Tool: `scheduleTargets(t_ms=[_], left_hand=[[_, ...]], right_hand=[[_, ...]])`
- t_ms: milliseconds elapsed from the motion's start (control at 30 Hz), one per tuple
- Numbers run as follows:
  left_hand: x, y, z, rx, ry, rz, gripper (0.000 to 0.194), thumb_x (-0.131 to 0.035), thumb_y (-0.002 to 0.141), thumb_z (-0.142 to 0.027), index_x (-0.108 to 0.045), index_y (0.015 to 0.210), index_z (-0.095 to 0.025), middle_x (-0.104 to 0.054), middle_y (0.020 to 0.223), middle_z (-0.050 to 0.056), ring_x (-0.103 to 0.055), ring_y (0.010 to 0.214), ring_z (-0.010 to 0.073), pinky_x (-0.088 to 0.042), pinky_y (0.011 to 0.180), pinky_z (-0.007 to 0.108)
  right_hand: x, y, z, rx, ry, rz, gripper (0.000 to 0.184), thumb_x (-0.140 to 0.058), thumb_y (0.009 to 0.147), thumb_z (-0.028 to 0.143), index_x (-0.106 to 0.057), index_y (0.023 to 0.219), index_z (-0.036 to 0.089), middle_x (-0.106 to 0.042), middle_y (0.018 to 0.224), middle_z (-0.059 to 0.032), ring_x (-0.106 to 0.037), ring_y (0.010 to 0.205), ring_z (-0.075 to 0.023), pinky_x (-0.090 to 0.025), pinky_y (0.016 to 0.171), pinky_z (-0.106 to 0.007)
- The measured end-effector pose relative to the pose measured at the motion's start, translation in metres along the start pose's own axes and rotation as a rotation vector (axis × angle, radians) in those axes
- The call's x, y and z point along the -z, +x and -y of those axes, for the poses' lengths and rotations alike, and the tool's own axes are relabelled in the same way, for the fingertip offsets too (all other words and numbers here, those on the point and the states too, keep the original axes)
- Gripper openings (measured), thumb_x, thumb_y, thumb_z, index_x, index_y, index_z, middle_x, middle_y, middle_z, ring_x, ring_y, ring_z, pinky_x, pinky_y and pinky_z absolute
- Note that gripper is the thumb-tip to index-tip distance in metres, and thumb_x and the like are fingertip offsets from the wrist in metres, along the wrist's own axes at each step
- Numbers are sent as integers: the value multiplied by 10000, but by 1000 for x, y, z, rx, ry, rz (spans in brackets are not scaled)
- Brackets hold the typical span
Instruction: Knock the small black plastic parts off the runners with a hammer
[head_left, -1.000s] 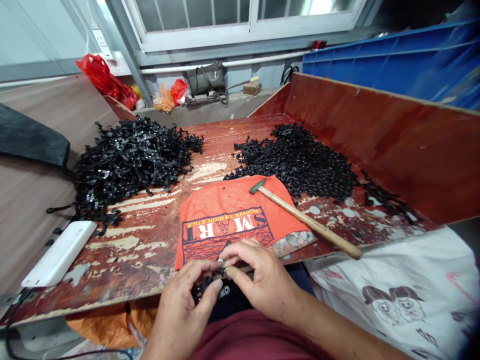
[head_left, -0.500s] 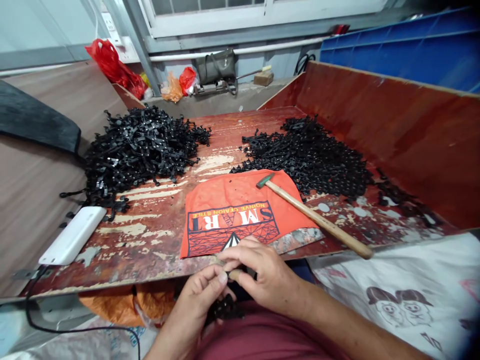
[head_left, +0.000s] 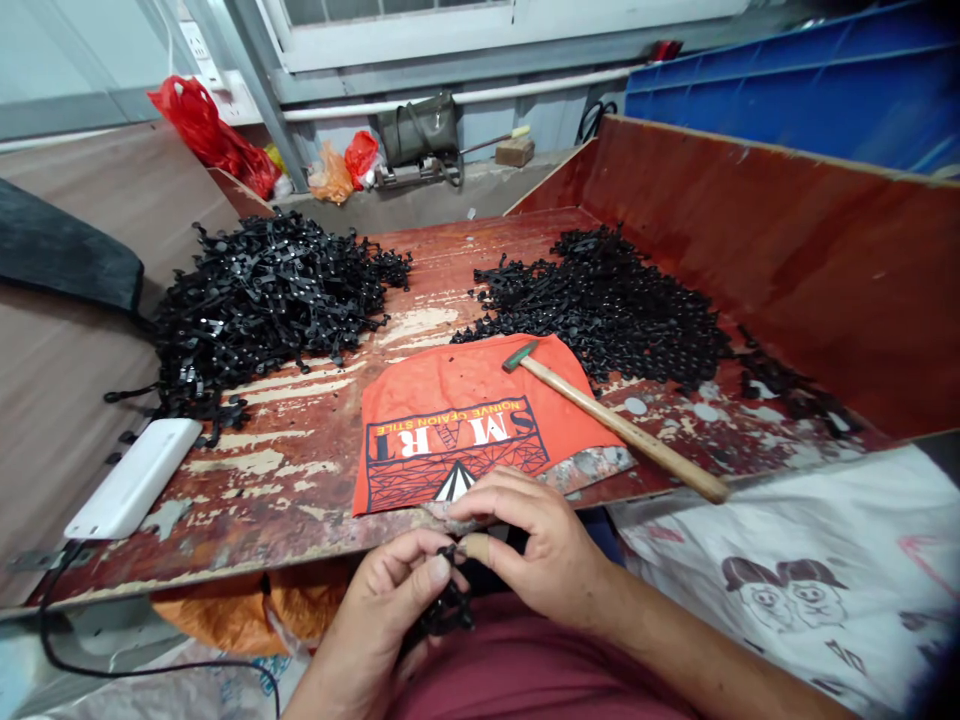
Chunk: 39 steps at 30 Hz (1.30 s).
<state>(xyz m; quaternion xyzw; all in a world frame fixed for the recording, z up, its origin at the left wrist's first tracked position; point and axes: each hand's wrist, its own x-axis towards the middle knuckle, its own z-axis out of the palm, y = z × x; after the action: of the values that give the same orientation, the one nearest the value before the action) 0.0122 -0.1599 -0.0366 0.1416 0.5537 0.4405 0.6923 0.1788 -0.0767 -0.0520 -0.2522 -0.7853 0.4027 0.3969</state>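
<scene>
Both hands meet low in front of me, just off the near edge of the worn red board (head_left: pixel 300 470). My left hand (head_left: pixel 382 620) is curled around a small bunch of black plastic parts (head_left: pixel 446 612). My right hand (head_left: pixel 536 545) pinches the top of the same bunch between thumb and forefinger. Just beyond the hands lies an orange printed bag (head_left: pixel 465 420), flat on the board.
A wooden-handled hammer (head_left: pixel 615 425) lies across the bag's right corner. Two heaps of black parts sit on the board, the left heap (head_left: pixel 262 300) and the right heap (head_left: pixel 607 310). A white power bank (head_left: pixel 135 480) with a cable lies at the left. A red side wall (head_left: pixel 787 260) stands at the right.
My hands have drawn back off the board's edge towards my lap. The black bunch now hangs lower in the left hand. The view shifted a little; nothing on the board moved.
</scene>
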Motion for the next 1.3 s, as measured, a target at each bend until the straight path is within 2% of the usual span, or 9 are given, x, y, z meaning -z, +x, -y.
scheduleTargets(t_ms=[200, 433, 533, 633, 767, 933, 1100, 1200, 1300], left_hand=[[5, 9, 7, -73, 172, -21, 360, -814, 680, -477, -669, 788, -166, -584, 618, -37, -421, 447, 37, -317, 430, 139], [24, 31, 8, -756, 1101, -240, 133, -670, 833, -340, -707, 807, -214, -689, 776, 17, -627, 730, 167, -474, 709, 261], [26, 32, 4, -867, 1418, -338, 202, -573, 915, -384, -688, 862, -226, -680, 817, 31, -649, 751, 183, -471, 685, 262], [21, 28, 1, -825, 1649, -399, 232, -502, 961, -367, -675, 899, -224, -663, 841, 36, -657, 745, 168, -441, 617, 241], [11, 23, -5, -730, 1814, -457, 225, -488, 969, -334, -683, 949, -224, -666, 911, 41, -666, 738, 172, -421, 584, 253], [10, 22, -17, -602, 1821, -337, 299, -405, 999, -340, -681, 973, -226, -676, 944, 48, -691, 776, 191, -450, 624, 266], [12, 27, -19, -524, 1641, -197, 247, -446, 984, -323, -671, 985, -222, -698, 974, 55, -684, 894, 202, -490, 784, 288], [14, 18, -18, -536, 1620, -180, 253, -465, 975, -344, -686, 965, -223, -706, 949, 56, -683, 868, 200, -497, 770, 288], [17, -3, -30, -699, 1737, -233, 284, -435, 980, -370, -688, 1059, -265, -695, 995, 50, -668, 769, 182, -479, 641, 265]], right_hand=[[5, 2, 0, 111, -228, 143, 166, -629, 867, 65, -695, 941, 199, -695, 881, -19, -558, 862, -181, -385, 819, -362], [7, 7, -3, 138, -452, 148, 124, -582, 920, 128, -663, 990, 192, -685, 924, -33, -542, 895, -206, -357, 837, -381], [33, 6, -9, 95, -584, 8, 171, -550, 950, 146, -651, 1078, 195, -697, 987, -49, -563, 926, -215, -372, 847, -381], [74, -2, -20, -23, -947, -87, 179, -527, 968, 225, -664, 1077, 187, -686, 1040, -99, -558, 983, -276, -375, 886, -430], [118, -11, -38, -338, -1267, 30, 341, -521, 964, 375, -603, 1199, 142, -674, 1039, -151, -600, 973, -325, -431, 788, -402], [138, -10, -41, -633, -1131, 150, 215, -432, 976, 333, -566, 1103, 224, -712, 865, -55, -685, 726, -257, -405, 607, -318], [142, -32, -20, -623, -777, 88, 181, -451, 939, 314, -497, 1100, 242, -696, 824, -5, -678, 720, -224, -447, 613, -296], [126, -54, -7, -620, -552, 125, 367, -423, 979, 345, -454, 1336, 266, -733, 1013, -26, -704, 864, -225, -517, 735, -313], [105, -66, -2, -603, -410, 146, 436, -433, 995, 366, -456, 1429, 334, -670, 1285, -21, -655, 1117, -233, -508, 915, -341]])
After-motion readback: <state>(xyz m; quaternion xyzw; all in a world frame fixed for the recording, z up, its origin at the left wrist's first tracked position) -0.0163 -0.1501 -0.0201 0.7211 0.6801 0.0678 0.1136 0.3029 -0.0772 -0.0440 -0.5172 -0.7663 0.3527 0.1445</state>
